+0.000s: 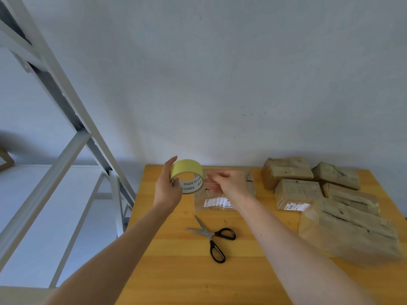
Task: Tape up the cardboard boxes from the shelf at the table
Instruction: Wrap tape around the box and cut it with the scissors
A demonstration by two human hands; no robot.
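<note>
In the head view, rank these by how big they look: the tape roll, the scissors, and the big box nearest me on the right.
1. big box
2. scissors
3. tape roll; it is raised nearer the camera, so its rank against the scissors is unsure.

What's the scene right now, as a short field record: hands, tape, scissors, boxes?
left hand: holds yellow roll of tape above the yellow wooden table
right hand: pinches what looks like the roll's free end
scissors: black-handled steel scissors, blades open, on the table
box in work: flat brown cardboard box with white label, beneath the hands
other boxes: pile of taped brown boxes at table's right side
shelf: grey metal shelf, left of table
</note>
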